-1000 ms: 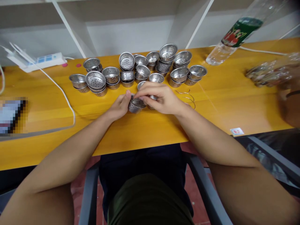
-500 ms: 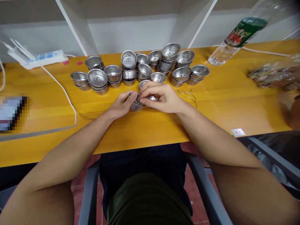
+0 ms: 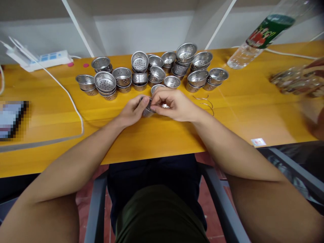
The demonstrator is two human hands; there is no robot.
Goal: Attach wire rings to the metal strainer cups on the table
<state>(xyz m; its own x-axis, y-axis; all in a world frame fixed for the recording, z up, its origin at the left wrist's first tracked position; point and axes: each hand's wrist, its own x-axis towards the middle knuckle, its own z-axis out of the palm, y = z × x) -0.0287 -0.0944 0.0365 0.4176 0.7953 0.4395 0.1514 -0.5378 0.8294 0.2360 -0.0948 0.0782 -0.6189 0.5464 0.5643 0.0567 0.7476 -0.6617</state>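
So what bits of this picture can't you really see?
All in the head view:
- Strainer cup: mostly hidden by the left hand and right hand.
- Water bottle: its top is cut off by the upper edge.
- Flat object at the left edge: pixelated, unreadable.
- Clear item at the far right: motion-blurred, cut by the edge.
- Sticker on the table: print too small to read.

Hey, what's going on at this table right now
A seated person holds one small perforated metal cup between both hands, the left hand cupping its side and the right hand pinching at its rim. Behind the hands, many more metal cups sit clustered and partly stacked on the yellow table. A few thin wire rings lie just right of the hands. A plastic bottle lies further right, a power strip far left.
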